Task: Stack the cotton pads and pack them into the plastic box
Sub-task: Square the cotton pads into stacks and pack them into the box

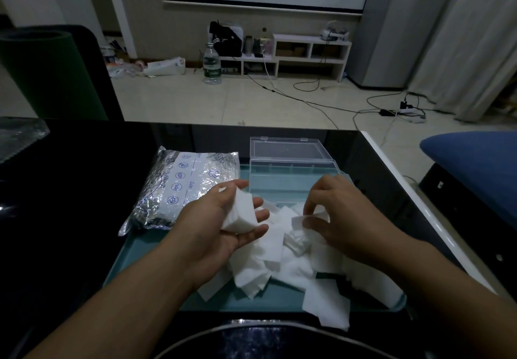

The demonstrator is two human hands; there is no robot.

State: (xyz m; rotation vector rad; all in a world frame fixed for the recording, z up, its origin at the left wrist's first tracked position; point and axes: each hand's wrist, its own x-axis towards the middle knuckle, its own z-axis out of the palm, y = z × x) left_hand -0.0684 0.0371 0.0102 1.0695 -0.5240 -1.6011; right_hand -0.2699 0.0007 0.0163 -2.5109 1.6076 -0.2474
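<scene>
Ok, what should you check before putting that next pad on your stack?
1. Stack of cotton pads held in the left hand: ok, fingers curl round it.
2. Single cotton pad pinched by the right hand: ok.
3. Stack edges lined up: cannot tell.
4. Clear plastic box open: ok, lid stands up behind.
5. Box free inside: ok, no pads visible.
6. Loose cotton pads left on the teal tray: not ok, many remain.

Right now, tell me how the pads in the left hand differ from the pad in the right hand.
The left hand grips a thick, squared-up stack of pads; the right hand pinches a single thin pad. The stack is lifted off the loose pile; the single pad hangs just above it. Both are white.
</scene>
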